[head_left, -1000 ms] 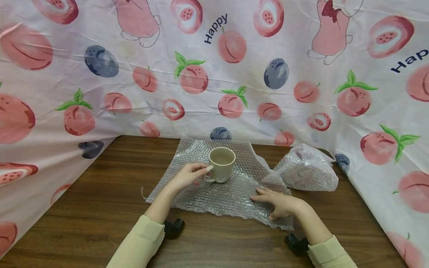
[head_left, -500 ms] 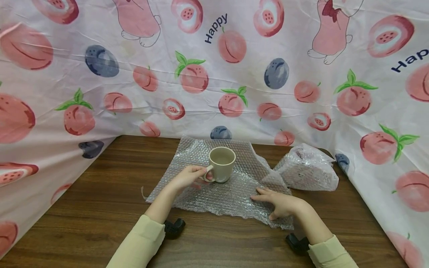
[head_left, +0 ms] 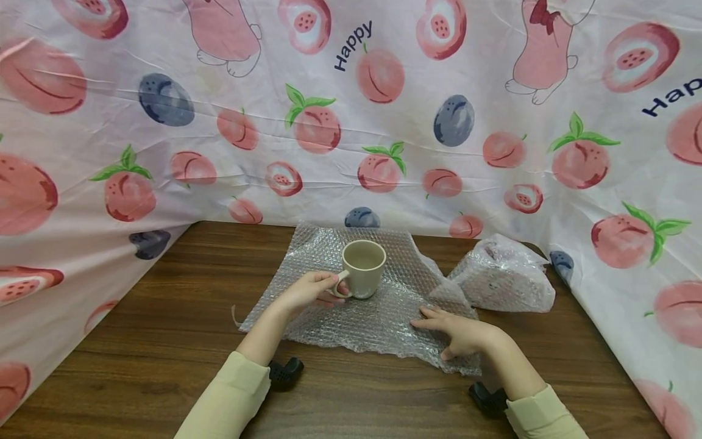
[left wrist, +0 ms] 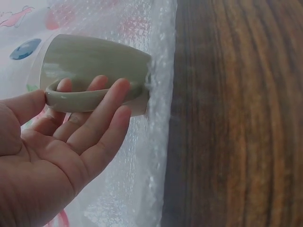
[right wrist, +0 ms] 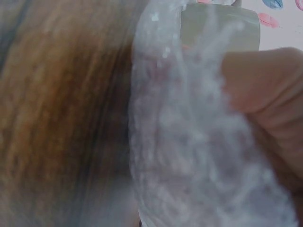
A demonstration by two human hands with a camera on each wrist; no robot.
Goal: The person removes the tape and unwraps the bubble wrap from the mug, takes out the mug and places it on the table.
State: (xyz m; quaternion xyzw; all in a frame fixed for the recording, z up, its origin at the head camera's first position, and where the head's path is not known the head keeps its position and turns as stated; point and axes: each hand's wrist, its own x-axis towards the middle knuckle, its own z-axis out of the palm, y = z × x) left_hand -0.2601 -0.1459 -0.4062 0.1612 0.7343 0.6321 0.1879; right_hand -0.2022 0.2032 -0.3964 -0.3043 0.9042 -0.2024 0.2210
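Showing the dark, slanting word "Happy" point(head_left: 353, 46) on a fruit-print cloth point(head_left: 417, 100), high beyond the grip, and a cut-off "Hap" point(head_left: 671, 97) far to its right. Gripping the handle point(head_left: 342, 281) of an upright, pale mug point(head_left: 366, 279) in the left hand point(head_left: 309, 292), thumb pressing against it, fingertips reaching through the loop. Standing just right of that grip, on bubble wrap point(head_left: 351, 323). Resting the right hand point(head_left: 460, 334), fingers spreading straight over the wrap, well right of the grip. Lying farther right, beside the sheet, in a translucent wrapped bundle point(head_left: 501, 283), contents blurring. Obstructing the right wrist view with a hazy wrap edge, partly covering the mug. Stretching left of the grip across a wooden table point(head_left: 137, 341).
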